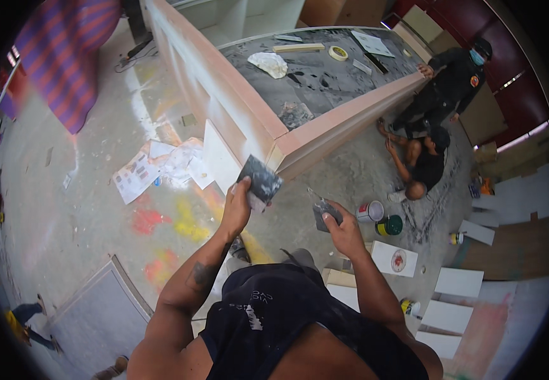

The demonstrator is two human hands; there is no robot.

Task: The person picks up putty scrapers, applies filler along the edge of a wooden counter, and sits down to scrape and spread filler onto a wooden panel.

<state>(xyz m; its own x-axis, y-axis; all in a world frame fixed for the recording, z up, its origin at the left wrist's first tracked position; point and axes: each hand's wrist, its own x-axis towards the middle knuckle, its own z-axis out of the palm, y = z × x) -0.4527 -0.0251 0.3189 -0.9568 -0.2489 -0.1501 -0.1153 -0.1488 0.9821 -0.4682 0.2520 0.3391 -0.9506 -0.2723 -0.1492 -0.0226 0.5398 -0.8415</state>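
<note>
My left hand [237, 206] is closed on a dark, flat, square putty plate [262, 179] with whitish smears on its face. Just to the right, my right hand [345, 231] grips a small dark putty spreader [320, 214], its thumb pressed on the flat side. A thin, pale-smeared tip sticks up from the spreader's upper edge. The two tools are apart, held in front of my body. Right beyond the plate stands the corner of a long wooden cabinet frame [275, 152], its pinkish-brown sides patched with white.
On the cabinet's grey top lie a tape roll [337, 53], a crumpled white cloth [268, 64] and a wood strip [298, 47]. Paint cans [370, 211] stand at right near a crouching person [427, 161] and a standing one [455, 82]. Papers [136, 177] litter the paint-stained floor.
</note>
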